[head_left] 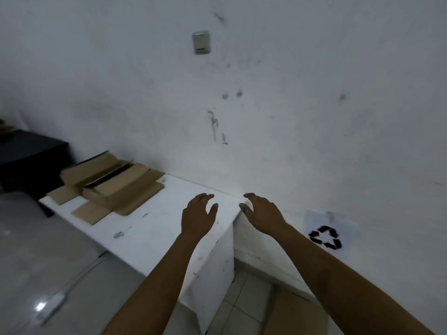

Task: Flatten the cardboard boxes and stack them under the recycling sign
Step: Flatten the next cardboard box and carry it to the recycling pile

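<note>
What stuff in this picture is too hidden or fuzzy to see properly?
Head view, the only one:
- Cardboard on the floor: cut off by the bottom edge and covered by the right arm, so its shape and count are unclear.
- Cardboard pile on the white table: layers overlap, number unclear.
- Small grey plate on the wall: too blurred to identify.
- Dark cabinet: cut by the left edge.
- Both hands are empty.

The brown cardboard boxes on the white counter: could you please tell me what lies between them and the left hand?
In the head view, only bare white counter top with small dark scuffs separates the brown cardboard boxes from the open left hand.
</note>
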